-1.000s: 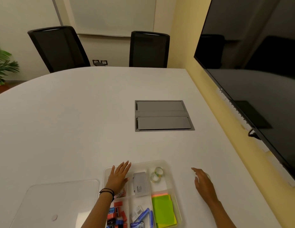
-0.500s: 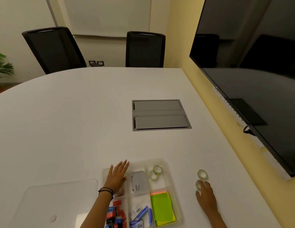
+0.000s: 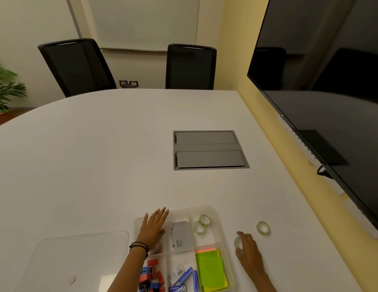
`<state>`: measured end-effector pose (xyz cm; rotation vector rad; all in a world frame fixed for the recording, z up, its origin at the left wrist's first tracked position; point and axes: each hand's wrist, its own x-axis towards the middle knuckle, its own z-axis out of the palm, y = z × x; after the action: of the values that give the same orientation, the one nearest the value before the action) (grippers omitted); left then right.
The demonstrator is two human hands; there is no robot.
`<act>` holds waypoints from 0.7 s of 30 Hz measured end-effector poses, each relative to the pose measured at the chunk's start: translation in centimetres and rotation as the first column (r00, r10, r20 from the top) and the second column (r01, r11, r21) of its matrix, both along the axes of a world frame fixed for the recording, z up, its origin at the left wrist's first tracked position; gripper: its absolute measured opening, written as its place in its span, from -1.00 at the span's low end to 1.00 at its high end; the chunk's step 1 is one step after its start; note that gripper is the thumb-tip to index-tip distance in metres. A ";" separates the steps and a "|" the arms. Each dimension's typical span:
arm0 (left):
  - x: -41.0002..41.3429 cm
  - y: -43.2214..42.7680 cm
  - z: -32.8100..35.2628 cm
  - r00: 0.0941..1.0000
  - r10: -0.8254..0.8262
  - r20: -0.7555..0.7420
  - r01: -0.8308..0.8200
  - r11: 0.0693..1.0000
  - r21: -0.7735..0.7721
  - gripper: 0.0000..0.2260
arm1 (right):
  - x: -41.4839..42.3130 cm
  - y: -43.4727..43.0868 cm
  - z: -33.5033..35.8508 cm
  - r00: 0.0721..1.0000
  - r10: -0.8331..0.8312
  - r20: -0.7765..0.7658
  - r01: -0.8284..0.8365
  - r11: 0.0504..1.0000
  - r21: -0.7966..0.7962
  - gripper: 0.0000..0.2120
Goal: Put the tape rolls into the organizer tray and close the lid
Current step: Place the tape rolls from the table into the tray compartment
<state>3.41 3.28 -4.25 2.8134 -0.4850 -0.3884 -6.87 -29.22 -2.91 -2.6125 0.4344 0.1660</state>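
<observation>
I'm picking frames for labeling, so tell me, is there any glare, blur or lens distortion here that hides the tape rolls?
Head view: warm, dim, even light; wide-angle lens bows the white table edge; the black wall screen mirrors the room; the clear tape roll in the right hand looks soft and partly hidden, the loose clear tape roll reads sharper.

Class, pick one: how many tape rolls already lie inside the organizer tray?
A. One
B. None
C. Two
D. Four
C: two tape rolls lie in the organizer tray's far right compartment, one is in the right hand, and one rests on the table.
</observation>
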 end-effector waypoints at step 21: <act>-0.3 0.0 0.0 1.000 0.007 0.010 -0.007 1.000 0.011 -0.44 | 5.7 8.2 1.2 0.957 0.270 -0.103 -0.225 0.920 0.321 -0.59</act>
<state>3.15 3.32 -4.21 2.8285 -0.4767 -0.3775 -1.21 -21.07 -1.74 -2.3452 0.1095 0.4733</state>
